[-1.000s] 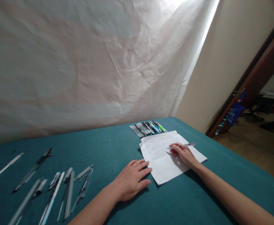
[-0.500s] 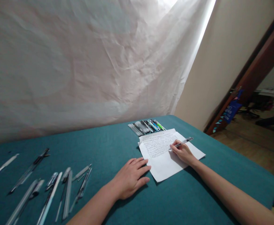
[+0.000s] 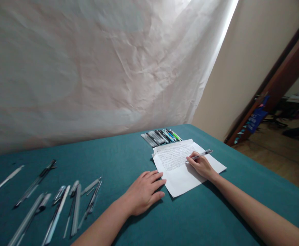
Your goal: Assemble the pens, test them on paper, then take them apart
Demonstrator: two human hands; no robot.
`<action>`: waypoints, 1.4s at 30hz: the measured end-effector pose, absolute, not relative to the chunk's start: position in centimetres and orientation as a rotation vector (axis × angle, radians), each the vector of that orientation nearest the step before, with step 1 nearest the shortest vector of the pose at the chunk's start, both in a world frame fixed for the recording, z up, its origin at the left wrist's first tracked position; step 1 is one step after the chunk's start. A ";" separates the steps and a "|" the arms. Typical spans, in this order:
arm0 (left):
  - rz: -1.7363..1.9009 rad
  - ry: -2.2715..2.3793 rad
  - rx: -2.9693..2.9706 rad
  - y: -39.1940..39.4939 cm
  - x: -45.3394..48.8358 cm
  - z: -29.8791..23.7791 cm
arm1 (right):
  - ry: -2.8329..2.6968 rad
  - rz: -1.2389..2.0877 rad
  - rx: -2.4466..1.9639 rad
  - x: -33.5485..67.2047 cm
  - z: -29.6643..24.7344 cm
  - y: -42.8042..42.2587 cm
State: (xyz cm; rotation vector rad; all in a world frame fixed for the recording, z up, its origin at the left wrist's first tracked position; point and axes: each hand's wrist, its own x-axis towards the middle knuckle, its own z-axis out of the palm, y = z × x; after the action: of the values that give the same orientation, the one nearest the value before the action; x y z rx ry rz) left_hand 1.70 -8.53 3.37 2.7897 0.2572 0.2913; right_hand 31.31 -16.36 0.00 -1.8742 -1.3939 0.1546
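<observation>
Well, left hand [image 3: 146,193] palm-down, right hand [image 3: 200,166] around slanted pen [image 3: 204,153].

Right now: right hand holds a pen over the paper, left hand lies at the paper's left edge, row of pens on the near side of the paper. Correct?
One error: the row of pens lies beyond the paper, past its far edge, as the head view shows. Right hand with pen, and left hand: as you said.

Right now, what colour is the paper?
The paper is white with dark writing, seen in the head view.
</observation>
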 end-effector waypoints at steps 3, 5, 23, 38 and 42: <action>0.295 0.250 2.792 -8.5 1.7 3.4 | -1.397 0.160 -1.869 31.3 0.0 -16.4; 0.295 0.254 2.793 -8.5 1.6 3.4 | -1.391 0.168 -1.868 31.2 0.0 -16.4; 0.295 0.260 2.792 -8.6 1.6 3.4 | -1.385 0.143 -1.866 31.3 0.0 -16.3; 0.253 0.280 2.800 -8.6 1.8 3.5 | -1.396 0.145 -1.849 31.5 -0.2 -16.3; 0.244 0.270 2.815 -8.6 1.8 3.5 | -1.402 0.138 -1.842 31.5 -0.1 -16.3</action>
State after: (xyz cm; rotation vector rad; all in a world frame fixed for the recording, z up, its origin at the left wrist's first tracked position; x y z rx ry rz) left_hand 1.83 -8.59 3.50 2.8148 0.2697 0.2438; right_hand 31.46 -16.31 -0.15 -1.8415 -1.4024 0.1382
